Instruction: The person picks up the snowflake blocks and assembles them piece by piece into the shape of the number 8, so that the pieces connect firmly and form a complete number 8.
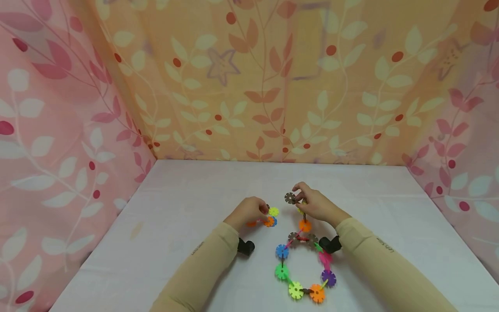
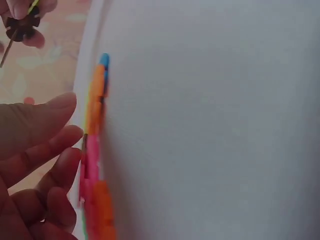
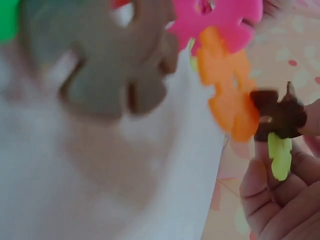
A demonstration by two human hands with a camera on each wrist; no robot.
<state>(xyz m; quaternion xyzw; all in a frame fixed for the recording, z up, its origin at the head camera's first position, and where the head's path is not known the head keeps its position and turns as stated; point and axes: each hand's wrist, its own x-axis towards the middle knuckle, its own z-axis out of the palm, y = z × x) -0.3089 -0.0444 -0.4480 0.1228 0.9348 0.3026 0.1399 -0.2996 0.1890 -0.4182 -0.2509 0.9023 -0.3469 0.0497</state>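
Notched plastic interlocking discs are joined into a ring (image 1: 282, 272) on the white table, with a short string of discs rising from its far side. My right hand (image 1: 317, 204) pinches the far end of that string, beside a grey-brown disc (image 1: 290, 198). In the right wrist view, a dark brown disc (image 3: 280, 116) and a yellow-green disc (image 3: 280, 159) are at its fingers, linked to an orange disc (image 3: 227, 82). My left hand (image 1: 249, 212) is at a small pile of loose discs (image 1: 274, 211). Its thumb and fingers are apart with nothing between them, fingertips beside the pile (image 2: 95, 120).
The white-covered table (image 1: 175, 195) has floral cloth walls (image 1: 257, 108) at the back and both sides. Black wrist devices (image 1: 330, 244) hang under the forearms, the right one close over the ring's right side.
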